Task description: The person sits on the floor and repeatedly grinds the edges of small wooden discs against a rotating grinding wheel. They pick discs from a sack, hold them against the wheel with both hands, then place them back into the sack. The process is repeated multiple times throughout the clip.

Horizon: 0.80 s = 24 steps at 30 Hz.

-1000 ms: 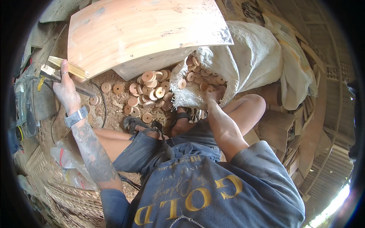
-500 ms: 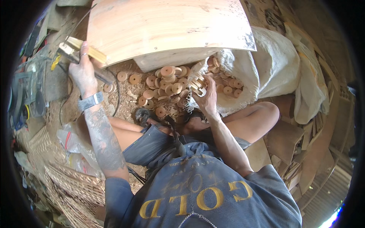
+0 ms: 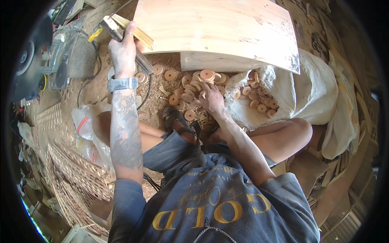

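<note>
My left hand (image 3: 122,54) grips a dark cylindrical metal tool (image 3: 144,62), with a yellowish, ridged piece (image 3: 135,30) beside it under my fingers; its exact kind is unclear. My right hand (image 3: 212,98) reaches down onto a heap of small round wooden discs (image 3: 189,94), each with a hole in the middle. Its fingers are apart and touch discs at the heap's right side. Just right of that hand, a white woven sack (image 3: 314,87) lies with its mouth toward me and more wooden discs (image 3: 261,108) inside it.
A wide wooden board (image 3: 210,28) on a box-like base (image 3: 219,61) stands ahead of me. Sawdust covers the ground. A black cord (image 3: 148,91) hangs below the left-hand tool. Woven slats (image 3: 77,174) lie at left, plastic bags (image 3: 87,123) beside my leg, and wood scraps (image 3: 324,174) at right.
My right hand has moved from the sack's mouth to the heap, and the stack of discs it held is gone from its fingers. The left hand still grips the tool; the view has shifted.
</note>
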Tool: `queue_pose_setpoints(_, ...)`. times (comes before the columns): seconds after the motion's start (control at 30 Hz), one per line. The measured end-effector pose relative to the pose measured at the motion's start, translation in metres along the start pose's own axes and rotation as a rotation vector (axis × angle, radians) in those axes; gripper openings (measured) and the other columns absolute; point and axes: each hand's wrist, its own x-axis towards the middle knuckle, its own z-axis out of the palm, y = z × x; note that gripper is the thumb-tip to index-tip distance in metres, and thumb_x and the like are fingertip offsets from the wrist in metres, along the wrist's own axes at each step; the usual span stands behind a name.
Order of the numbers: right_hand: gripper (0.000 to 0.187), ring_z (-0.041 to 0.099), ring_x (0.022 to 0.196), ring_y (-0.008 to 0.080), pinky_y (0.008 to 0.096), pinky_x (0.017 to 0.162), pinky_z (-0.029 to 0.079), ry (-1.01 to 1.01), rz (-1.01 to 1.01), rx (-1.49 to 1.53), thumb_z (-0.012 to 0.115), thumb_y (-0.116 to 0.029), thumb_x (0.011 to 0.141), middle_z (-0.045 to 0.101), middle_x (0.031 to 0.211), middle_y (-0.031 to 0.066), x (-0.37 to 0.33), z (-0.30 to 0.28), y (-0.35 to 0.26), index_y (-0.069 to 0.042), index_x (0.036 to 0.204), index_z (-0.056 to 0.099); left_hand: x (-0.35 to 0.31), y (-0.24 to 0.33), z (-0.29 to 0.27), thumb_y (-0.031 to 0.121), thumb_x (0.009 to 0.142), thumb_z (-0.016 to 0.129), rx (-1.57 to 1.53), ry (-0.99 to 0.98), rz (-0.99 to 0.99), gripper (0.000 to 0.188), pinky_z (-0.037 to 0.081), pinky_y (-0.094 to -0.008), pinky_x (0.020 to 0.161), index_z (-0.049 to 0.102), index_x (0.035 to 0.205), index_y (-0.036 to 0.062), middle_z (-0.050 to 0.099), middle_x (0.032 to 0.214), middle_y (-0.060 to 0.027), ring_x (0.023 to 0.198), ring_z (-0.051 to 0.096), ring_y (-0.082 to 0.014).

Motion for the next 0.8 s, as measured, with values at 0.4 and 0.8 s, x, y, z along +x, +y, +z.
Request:
queue_pose_setpoints(0.4,0.033,0.065,0.082,0.0372,0.0474,0.078,0.052,0.367,0.457,0.309,0.064,-0.03,0.092,0.067,0.086,0.0183,0.024,-0.011,0.036,0.001,0.104,0.065,0.008,0.002,-0.006,0.031,0.093,0.069,0.052,-0.112,-0.165,0.044,0.05,-0.0284,0.078,0.066,0.111,-0.0084,0.07,0.101,-0.0108,0.089,0.064,-0.0147)
queue_pose_setpoints(0.8,0.038,0.068,0.079,0.0349,0.0456,0.065,0.056,0.151,0.068,-0.102,0.069,-0.025,0.082,0.065,0.1,0.0159,0.015,0.021,-0.008,-0.01,0.116,0.063,0.005,0.0,-0.003,0.043,0.092,0.068,0.087,-0.083,-0.08,0.051,0.054,-0.0246,0.06,0.069,0.099,-0.0074,0.071,0.084,-0.0105,0.07,0.066,-0.0111)
